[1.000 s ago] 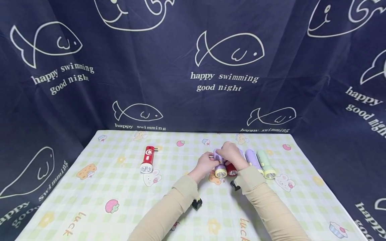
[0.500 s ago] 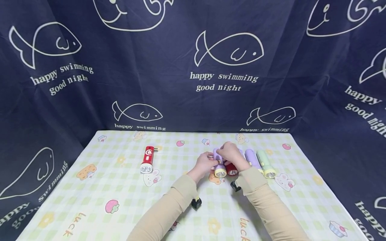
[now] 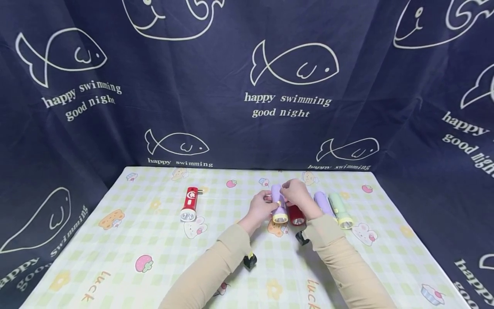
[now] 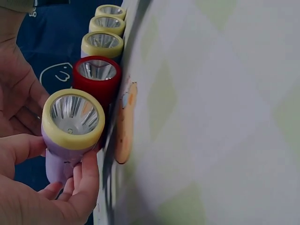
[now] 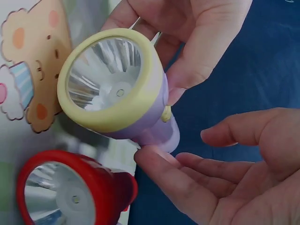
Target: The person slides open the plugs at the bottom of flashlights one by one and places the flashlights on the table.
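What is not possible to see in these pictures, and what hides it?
Head view: rear of the round-headed red plastic flashlight, hidden by the right hand.
Left wrist view: where the right hand touches the held lilac, yellow-rimmed plastic flashlight, hidden by its round head.
Right wrist view: the red flashlight's lower rim, cut off by the bottom edge.

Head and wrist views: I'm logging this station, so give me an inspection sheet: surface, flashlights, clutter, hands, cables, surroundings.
Surface: checked tablecloth with cartoon prints.
Flashlights: purple flashlight in hand; dark red flashlight and three yellow-rimmed flashlights in a row beside it; bright red flashlight with prongs lies apart on the left.
Clutter: nothing seen.
Hands: left hand pinches the purple flashlight; right hand has fingertips at its barrel, thumb apart.
Cables: nothing seen.
Surroundings: dark blue curtain with white fish and lettering.
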The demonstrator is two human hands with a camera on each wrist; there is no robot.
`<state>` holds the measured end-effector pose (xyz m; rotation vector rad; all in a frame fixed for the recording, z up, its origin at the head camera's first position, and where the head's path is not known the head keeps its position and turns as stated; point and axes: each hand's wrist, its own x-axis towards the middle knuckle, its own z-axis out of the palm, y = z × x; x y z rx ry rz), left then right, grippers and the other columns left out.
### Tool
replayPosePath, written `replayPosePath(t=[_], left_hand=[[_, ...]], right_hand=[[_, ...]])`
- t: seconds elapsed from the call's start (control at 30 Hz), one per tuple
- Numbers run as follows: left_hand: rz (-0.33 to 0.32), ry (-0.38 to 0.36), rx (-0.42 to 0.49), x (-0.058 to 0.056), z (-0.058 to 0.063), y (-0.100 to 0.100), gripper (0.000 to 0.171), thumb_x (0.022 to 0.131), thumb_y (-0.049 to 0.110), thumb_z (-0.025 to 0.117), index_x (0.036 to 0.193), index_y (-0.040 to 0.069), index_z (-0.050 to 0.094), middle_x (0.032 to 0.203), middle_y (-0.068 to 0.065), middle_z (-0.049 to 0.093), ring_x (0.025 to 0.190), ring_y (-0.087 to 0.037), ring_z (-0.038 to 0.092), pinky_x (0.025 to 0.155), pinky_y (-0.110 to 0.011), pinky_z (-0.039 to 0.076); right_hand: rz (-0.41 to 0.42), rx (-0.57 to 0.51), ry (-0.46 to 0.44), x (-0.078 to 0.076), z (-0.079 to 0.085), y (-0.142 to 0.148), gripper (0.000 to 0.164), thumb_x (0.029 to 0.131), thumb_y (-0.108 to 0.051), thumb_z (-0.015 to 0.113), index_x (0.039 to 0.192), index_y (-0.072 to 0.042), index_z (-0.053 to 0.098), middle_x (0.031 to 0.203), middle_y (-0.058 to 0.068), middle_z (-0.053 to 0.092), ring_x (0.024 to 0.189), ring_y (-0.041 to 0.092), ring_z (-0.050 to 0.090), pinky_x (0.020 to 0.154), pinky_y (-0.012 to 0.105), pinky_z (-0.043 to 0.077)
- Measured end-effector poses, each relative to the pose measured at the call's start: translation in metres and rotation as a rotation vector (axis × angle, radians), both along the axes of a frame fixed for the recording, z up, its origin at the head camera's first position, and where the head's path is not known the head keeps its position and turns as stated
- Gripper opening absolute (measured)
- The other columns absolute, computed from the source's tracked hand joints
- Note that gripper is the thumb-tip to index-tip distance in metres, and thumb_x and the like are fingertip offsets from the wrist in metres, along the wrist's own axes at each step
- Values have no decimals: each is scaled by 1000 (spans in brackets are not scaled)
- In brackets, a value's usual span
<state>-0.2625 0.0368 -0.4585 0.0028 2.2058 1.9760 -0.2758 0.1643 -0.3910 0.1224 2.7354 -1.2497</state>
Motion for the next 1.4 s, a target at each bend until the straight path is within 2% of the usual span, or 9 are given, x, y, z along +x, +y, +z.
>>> replayPosePath(t=[0.2,0.47,0.63,0.8,0.93,1.0,1.07,1.27,1.4], left_hand=[[37,58,20,1,6,-2,52,78,0,69,127,3,52,109,-11,58,77,-16,62,59,-27,57],[42,104,-18,5,16,-6,56,77,-2,70,130,5,52,113,-11,59,82,-16,62,63,-24,57],[50,163,-61,7,23,-9,57,78,-1,70,131,7,52,114,-10,59,84,-15,61,65,-23,56],[66,233,-98,10,29,-10,56,78,2,71,131,6,53,112,-9,61,85,-14,62,66,-22,55],[80,296,-139,12,31,-10,56,77,4,73,129,5,54,111,-9,62,83,-14,63,65,-20,54],[83,311,-146,13,32,-10,56,76,4,73,129,5,54,111,-9,61,82,-14,63,64,-19,54],[85,320,-149,14,33,-10,55,76,4,73,128,6,55,111,-9,60,82,-14,63,64,-18,54],[94,343,-136,14,33,-10,53,76,4,74,127,6,56,110,-9,60,82,-14,64,62,-18,53],[102,360,-127,16,34,-10,53,76,3,73,126,5,56,110,-10,60,81,-15,64,63,-18,53]], right_hand=[[-14,-66,-2,0,3,-1,35,90,-2,49,122,13,53,99,27,61,61,17,63,63,37,59],[-19,-135,18,3,6,-3,35,92,-1,47,123,14,52,117,34,56,72,24,65,63,35,59],[-53,-159,72,6,9,-6,32,92,-4,51,120,10,56,111,30,60,73,25,65,62,36,59],[-95,-159,178,8,10,-7,31,86,-8,60,113,6,62,103,24,65,67,20,64,54,28,57],[-107,-159,233,9,10,-8,33,83,-15,68,108,6,64,102,22,66,61,11,60,56,33,58],[-112,-151,251,9,10,-8,35,82,-18,71,106,5,64,99,21,66,60,9,59,58,36,58],[-120,-138,271,9,9,-9,36,81,-21,73,105,5,65,97,20,67,60,8,58,56,34,58],[-140,-85,334,12,10,-13,38,77,-24,77,101,4,65,92,17,67,67,14,59,49,22,53],[-146,-28,372,13,9,-14,39,75,-25,78,99,3,65,89,17,68,73,21,61,53,18,47]])
